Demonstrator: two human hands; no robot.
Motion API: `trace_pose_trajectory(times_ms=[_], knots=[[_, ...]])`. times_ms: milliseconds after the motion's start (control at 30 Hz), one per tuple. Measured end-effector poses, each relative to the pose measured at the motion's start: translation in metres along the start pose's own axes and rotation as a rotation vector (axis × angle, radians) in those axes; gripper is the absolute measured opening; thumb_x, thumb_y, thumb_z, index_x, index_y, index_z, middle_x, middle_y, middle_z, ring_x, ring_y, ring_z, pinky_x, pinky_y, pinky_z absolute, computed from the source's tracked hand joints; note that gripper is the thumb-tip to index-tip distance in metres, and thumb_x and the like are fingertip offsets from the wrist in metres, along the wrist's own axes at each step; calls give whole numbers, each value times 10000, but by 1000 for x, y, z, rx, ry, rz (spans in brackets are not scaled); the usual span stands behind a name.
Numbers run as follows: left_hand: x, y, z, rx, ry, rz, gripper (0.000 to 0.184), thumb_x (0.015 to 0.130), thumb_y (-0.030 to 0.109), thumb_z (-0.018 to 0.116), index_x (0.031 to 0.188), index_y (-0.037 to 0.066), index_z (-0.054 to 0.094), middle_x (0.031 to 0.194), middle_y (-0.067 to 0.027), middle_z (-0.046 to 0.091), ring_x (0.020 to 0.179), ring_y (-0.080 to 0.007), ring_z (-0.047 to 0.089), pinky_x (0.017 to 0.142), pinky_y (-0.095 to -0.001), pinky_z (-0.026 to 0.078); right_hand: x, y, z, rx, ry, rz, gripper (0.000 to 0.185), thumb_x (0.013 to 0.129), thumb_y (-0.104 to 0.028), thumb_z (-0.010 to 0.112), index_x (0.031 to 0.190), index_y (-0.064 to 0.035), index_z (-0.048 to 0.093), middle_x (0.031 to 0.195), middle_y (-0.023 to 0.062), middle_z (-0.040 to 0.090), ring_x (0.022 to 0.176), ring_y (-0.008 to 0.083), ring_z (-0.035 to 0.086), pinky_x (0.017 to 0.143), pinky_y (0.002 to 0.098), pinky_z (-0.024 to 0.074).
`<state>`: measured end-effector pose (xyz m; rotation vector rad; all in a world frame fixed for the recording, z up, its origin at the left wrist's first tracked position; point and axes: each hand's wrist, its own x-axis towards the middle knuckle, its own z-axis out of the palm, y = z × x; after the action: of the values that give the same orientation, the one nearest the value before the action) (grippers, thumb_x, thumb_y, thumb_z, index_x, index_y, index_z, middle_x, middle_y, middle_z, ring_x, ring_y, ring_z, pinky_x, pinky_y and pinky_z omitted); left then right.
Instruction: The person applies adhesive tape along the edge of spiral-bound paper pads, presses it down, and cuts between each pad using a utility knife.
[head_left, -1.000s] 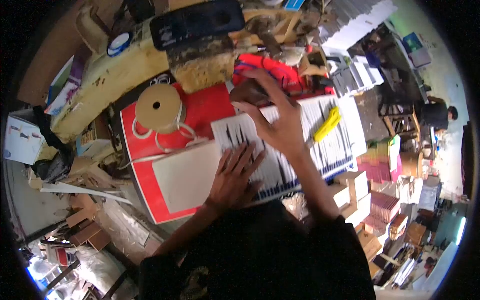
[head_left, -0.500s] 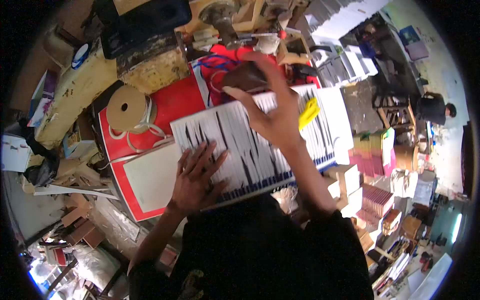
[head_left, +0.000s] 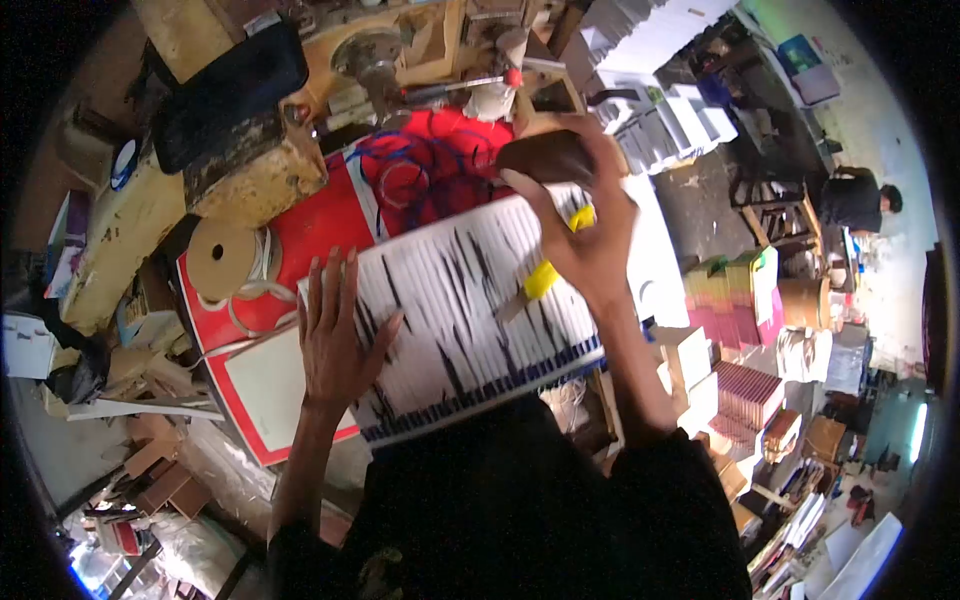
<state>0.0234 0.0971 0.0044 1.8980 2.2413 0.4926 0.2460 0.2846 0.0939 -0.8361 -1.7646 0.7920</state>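
Note:
A long row of white paper blocks (head_left: pixel 440 300), packed side by side with dark gaps and blue marks along the near edge, lies in front of me. My left hand (head_left: pixel 338 335) rests flat on its left end, fingers stretched and thumb apart. Over the far right part, my right hand (head_left: pixel 595 230) grips a dark brown, rounded object (head_left: pixel 545 157) between thumb and fingers; its kind I cannot make out. Below that palm, a yellow-handled knife (head_left: pixel 542 280) lies across the blocks, partly covered by the hand, its blade pointing towards me and left.
Under the blocks is a red board (head_left: pixel 310 210) with a spool of white tape (head_left: pixel 222 257) and tangled blue cord (head_left: pixel 425 165). A pale panel (head_left: pixel 270 395) lies at the left. Stacked reddish books (head_left: pixel 748 395) stand to the right; another person (head_left: pixel 860 205) is farther off.
My left hand has slid to the left end of the blocks. The right hand has shifted right with the brown object. More of the knife shows, and the view has turned slightly.

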Motion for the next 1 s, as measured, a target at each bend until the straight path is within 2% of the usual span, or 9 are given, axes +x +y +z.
trace_pose_trajectory(times_ms=[33, 133, 267, 400, 533, 667, 767, 900, 1000], knots=[[2, 0, 1, -24, 13, -9, 901, 934, 535, 652, 1607, 87, 253, 1648, -197, 251, 1529, -436, 199, 1196, -654, 175, -11, 9, 7, 116, 138, 32, 489, 893, -114, 737, 1347, -99, 555, 1049, 125, 737, 1067, 371, 709, 1094, 480, 450], [3, 2, -2, -17, -3, -23, 902, 933, 534, 655, 1605, 83, 257, 1642, -208, 260, 1525, -446, 202, 1193, -652, 185, -14, 40, -6, -311, -293, -181, 573, 835, 2, 742, 1365, -90, 547, 1162, 182, 698, 1096, 383, 694, 1069, 465, 489], [3, 0, 3, -47, 12, -5, 887, 941, 516, 649, 1596, 56, 267, 1629, -244, 262, 1517, -471, 201, 1192, -648, 196, 4, 20, -23, -98, 37, -106, 692, 827, 18, 796, 1434, -69, 475, 1150, 123, 732, 946, 166, 736, 913, 343, 567], [4, 5, -4, -38, 40, 43, 858, 938, 431, 668, 1590, 46, 265, 1609, -259, 295, 1482, -476, 265, 1214, -564, 227, -2, 60, -34, -280, -243, 107, 684, 835, 17, 795, 1430, -44, 463, 1131, 127, 734, 911, 161, 738, 873, 334, 568], [7, 4, -2, -35, 43, 41, 851, 943, 425, 662, 1589, 41, 264, 1603, -262, 304, 1479, -479, 266, 1210, -569, 230, 10, 53, -41, -64, 261, -83, 710, 859, 15, 763, 1464, -49, 397, 1165, 145, 719, 985, 202, 734, 908, 331, 586], [7, 5, 0, -65, 44, 48, 846, 944, 428, 657, 1587, 42, 266, 1606, -258, 300, 1484, -482, 249, 1214, -575, 218, 7, 71, -61, -284, -173, 61, 731, 798, 80, 726, 1452, -70, 436, 1068, 183, 726, 937, 274, 730, 871, 368, 554], [8, 5, 0, -62, 60, 43, 862, 935, 448, 673, 1578, 23, 286, 1594, -254, 316, 1482, -496, 250, 1190, -608, 247, 12, 69, -56, -63, 375, 8, 618, 821, -44, 807, 1362, -74, 508, 1123, 122, 736, 985, 203, 732, 890, 362, 578], [8, 3, 6, -64, 83, 58, 847, 940, 435, 672, 1574, 21, 293, 1599, -254, 306, 1485, -490, 250, 1190, -610, 245, 11, 83, -80, -411, -86, 143, 642, 841, -68, 799, 1404, -104, 491, 1092, 119, 744, 968, 221, 747, 859, 361, 584], [9, 4, 3, -65, 85, 58, 841, 940, 427, 674, 1570, 17, 298, 1599, -259, 304, 1483, -488, 256, 1190, -612, 245, 20, 72, -78, -139, 359, -16, 643, 837, -83, 815, 1393, -76, 491, 1084, 178, 734, 975, 272, 745, 852, 380, 590]])
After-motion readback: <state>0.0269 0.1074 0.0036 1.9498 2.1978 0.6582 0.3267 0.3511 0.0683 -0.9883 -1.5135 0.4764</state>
